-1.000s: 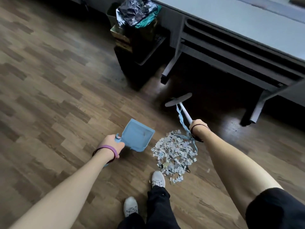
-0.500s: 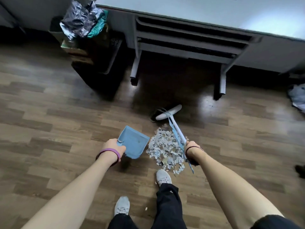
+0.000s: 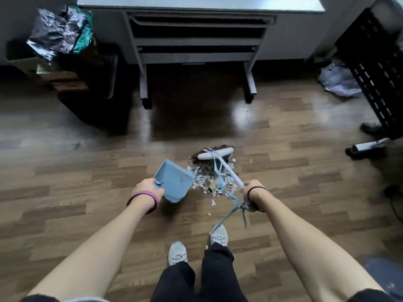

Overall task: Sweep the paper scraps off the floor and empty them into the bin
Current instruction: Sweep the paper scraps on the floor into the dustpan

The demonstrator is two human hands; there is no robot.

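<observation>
While the wood-plank floor (image 3: 65, 162) fills most of the view, 1 grey worktop (image 3: 196, 5) on 2 legs stands along the far wall, with slatted trays beneath it. At the far left, 1 dark bin (image 3: 96, 83) sits beside stacked boxes topped by 1 crumpled foil bag (image 3: 56, 35). At the far right stand 1 black perforated rack (image 3: 375, 68) and 1 pale plastic bag (image 3: 338, 79) on the floor.

2 bare forearms reach forward over 2 grey shoes (image 3: 177, 253). 1 left hand (image 3: 147, 189), its grip wrapped tightly around the handle, holds 1 blue dustpan (image 3: 174, 182) tilted, with its open mouth toward the scraps. 1 right hand (image 3: 254, 190) has its grip clamped on the white handle of 1 broom (image 3: 218, 154), whose head rests on the floor at the far side of the pile. Pale blue ribbon (image 3: 235, 205) hangs tangled from the handle.

1 heap of paper scraps (image 3: 209, 184) lies on the floor between dustpan and broom, just beside the pan's edge, with about 4 stray bits nearer the shoes.
</observation>
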